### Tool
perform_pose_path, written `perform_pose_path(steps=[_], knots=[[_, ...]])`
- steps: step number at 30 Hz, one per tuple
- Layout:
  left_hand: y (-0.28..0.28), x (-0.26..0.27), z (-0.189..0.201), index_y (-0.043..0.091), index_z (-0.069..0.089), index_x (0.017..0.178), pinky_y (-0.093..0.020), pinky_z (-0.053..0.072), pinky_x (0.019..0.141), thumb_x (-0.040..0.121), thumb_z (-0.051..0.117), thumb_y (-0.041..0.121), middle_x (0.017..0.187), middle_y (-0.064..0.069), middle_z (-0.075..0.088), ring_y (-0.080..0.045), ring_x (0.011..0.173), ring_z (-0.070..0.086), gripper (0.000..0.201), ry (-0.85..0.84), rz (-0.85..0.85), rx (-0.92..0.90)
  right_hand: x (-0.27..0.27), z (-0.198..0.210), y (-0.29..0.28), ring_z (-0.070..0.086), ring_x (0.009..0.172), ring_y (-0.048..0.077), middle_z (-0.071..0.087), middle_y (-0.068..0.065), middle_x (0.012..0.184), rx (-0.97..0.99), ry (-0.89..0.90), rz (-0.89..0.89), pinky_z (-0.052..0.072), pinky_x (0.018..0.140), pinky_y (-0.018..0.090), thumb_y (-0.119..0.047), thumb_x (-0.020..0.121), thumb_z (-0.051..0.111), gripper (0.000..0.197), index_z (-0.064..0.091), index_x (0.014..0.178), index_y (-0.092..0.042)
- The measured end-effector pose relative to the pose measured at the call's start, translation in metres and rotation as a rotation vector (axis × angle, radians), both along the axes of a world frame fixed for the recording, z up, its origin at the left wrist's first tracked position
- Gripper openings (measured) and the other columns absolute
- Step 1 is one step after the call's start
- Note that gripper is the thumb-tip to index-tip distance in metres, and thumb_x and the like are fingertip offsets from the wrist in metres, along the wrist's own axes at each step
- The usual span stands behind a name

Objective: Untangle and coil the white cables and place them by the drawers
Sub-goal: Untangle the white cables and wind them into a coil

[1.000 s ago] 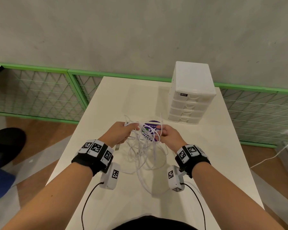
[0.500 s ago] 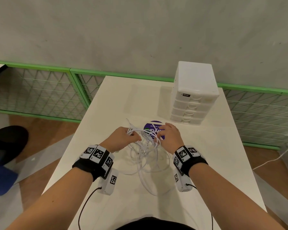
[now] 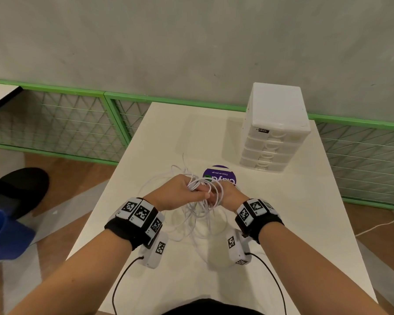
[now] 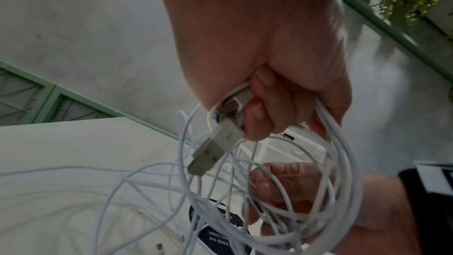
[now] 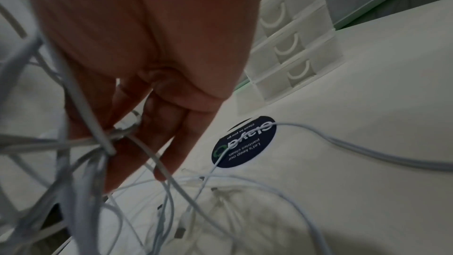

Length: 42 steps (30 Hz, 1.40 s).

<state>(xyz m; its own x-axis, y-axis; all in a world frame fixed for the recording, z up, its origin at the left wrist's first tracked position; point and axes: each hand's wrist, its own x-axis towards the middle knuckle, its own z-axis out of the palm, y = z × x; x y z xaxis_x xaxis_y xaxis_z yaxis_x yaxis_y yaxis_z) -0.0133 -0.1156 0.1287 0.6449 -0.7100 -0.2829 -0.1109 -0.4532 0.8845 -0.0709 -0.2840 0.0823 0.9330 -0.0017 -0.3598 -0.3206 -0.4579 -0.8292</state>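
Observation:
A tangle of thin white cables (image 3: 198, 215) lies mid-table, partly lifted between my hands. My left hand (image 3: 188, 192) grips a bunch of loops in a fist; in the left wrist view the left hand (image 4: 269, 111) also clamps a USB plug (image 4: 210, 152) that sticks out below the fingers. My right hand (image 3: 224, 194) sits right beside it, its fingers through the loops. The right wrist view shows the right hand (image 5: 147, 133) pinching a strand with a small connector (image 5: 130, 122). The white drawers (image 3: 273, 133) stand at the table's far right.
A round purple sticker (image 3: 220, 176) lies on the white table (image 3: 305, 223) just beyond my hands. Loose cable ends trail toward me. A green-framed mesh fence (image 3: 77, 123) runs behind the table. A black chair (image 3: 21, 189) stands on the left.
My hands have drawn together until they touch. The left hand has gathered several loops into a bundle, and the right hand's fingers now sit inside those loops.

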Motion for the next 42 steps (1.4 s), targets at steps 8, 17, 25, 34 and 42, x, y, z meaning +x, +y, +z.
perform_pose_path(steps=[8,17,25,34,42], knots=[[0.013,0.020,-0.008,0.004,0.072,0.075,-0.014,0.030,0.047,0.090,0.063,0.025,0.040,0.010,0.043,-0.002,0.039,0.038,0.027,-0.065,0.360,0.035,0.008,-0.021,-0.002,0.060,0.076,0.020,0.063,0.012,0.089,0.304,-0.119,-0.372,0.053,0.076,0.030,0.002,0.084,0.064,0.049,0.054,0.129,-0.014],[0.003,0.042,-0.023,0.001,0.054,0.127,-0.024,0.037,0.087,0.090,0.060,0.042,0.128,-0.014,0.058,-0.026,0.117,0.055,0.056,-0.166,0.673,0.094,0.007,-0.015,-0.005,0.050,0.079,0.018,0.050,0.008,0.089,0.343,-0.274,-0.335,0.048,0.073,0.014,0.011,0.085,0.057,0.051,0.062,0.118,-0.027],[-0.005,0.042,-0.018,0.018,0.066,0.095,-0.017,0.034,0.037,0.088,0.064,0.040,0.047,0.001,0.051,-0.014,0.040,0.045,0.023,0.113,0.501,-0.024,0.002,-0.009,-0.005,0.056,0.083,0.023,0.062,0.021,0.086,0.343,-0.329,-0.213,0.048,0.088,0.034,0.009,0.084,0.060,0.060,0.070,0.097,-0.048],[0.000,0.040,-0.018,0.018,0.041,0.066,-0.015,0.017,0.031,0.091,0.055,0.052,0.039,0.006,0.028,-0.007,0.029,0.020,0.044,0.386,0.475,0.097,0.004,-0.003,0.000,0.058,0.067,0.003,0.062,-0.003,0.074,0.280,-0.259,-0.054,0.049,0.073,0.017,0.012,0.083,0.060,0.041,0.066,0.115,-0.012],[-0.005,0.042,-0.015,0.015,0.067,0.081,-0.016,0.021,0.036,0.088,0.065,0.016,0.042,0.002,0.042,-0.010,0.031,0.029,0.007,0.244,0.591,-0.216,0.013,-0.003,0.000,0.059,0.058,0.004,0.059,0.000,0.064,0.255,-0.231,-0.115,0.049,0.064,0.015,0.010,0.081,0.064,0.033,0.068,0.102,-0.015]])
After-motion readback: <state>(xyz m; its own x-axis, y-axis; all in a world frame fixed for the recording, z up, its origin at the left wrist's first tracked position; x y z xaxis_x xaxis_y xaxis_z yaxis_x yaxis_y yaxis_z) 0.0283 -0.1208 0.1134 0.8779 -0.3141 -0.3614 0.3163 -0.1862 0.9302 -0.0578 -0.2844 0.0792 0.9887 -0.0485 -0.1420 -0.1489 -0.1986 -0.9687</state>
